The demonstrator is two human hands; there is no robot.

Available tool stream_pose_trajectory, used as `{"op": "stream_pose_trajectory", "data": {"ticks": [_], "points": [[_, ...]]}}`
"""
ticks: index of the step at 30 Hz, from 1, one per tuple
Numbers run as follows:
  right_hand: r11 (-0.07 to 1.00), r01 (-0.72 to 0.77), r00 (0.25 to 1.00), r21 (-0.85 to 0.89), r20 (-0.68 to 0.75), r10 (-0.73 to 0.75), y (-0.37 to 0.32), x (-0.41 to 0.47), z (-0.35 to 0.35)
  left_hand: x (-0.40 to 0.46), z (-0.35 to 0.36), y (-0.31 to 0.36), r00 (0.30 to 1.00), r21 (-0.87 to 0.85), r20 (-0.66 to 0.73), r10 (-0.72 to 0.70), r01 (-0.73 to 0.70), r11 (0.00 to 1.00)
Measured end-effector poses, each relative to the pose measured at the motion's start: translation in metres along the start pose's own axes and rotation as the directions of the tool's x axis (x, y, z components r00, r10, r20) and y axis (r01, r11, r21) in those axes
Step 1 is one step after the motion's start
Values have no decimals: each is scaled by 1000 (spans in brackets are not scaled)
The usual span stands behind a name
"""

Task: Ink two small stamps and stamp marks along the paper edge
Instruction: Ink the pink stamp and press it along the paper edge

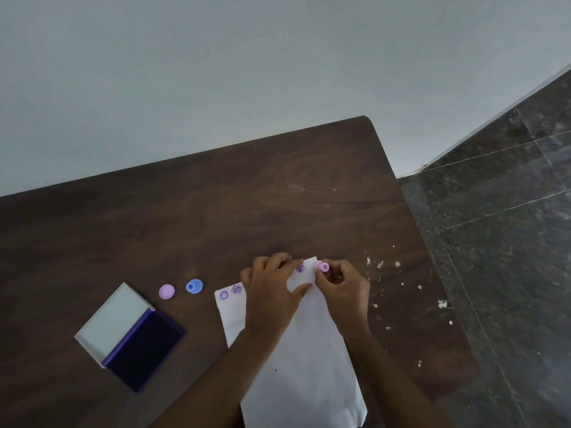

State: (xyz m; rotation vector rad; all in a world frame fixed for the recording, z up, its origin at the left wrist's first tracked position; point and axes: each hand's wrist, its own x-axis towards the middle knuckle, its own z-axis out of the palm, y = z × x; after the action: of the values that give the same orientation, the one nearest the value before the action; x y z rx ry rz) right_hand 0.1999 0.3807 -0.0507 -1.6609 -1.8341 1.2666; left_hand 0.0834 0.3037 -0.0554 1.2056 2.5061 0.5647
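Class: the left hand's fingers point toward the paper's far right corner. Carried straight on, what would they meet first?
Probably the small pink stamp pinched by the right hand; the left hand presses the white paper, with one purple mark between. Depth is unclear.

Table (216,205): paper (302,366), ink pad (136,338), stamps (194,286).

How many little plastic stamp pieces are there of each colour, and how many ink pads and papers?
Pink plastic stamp pieces: 2, one on the table, one pinched in the right hand
Blue plastic stamp piece: 1
Open purple ink pad: 1
White paper sheet: 1
Total: 5
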Motion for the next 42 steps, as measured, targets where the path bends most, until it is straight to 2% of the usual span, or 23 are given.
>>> {"op": "stream_pose_trajectory", "data": {"ticks": [5, 11, 36, 42], "points": [[976, 185, 980, -119, -53, -192, 12, 5, 6, 1, 10, 0, 999, -5, -42, 3, -3, 1000], [936, 310, 947, -168, -28, -319, 7, 9, 8, 1, 12, 2, 998, -20, -65, -18, 17, 1000], [940, 286, 958, -184, 28, -286, 6, 14, 14, 4, 12, 1, 998, -35, -48, -32, 30, 999], [949, 201, 977, -243, 116, -178, -1, 27, 13, 4, 13, -1, 999, 2, -32, -31, 31, 1000]]}}
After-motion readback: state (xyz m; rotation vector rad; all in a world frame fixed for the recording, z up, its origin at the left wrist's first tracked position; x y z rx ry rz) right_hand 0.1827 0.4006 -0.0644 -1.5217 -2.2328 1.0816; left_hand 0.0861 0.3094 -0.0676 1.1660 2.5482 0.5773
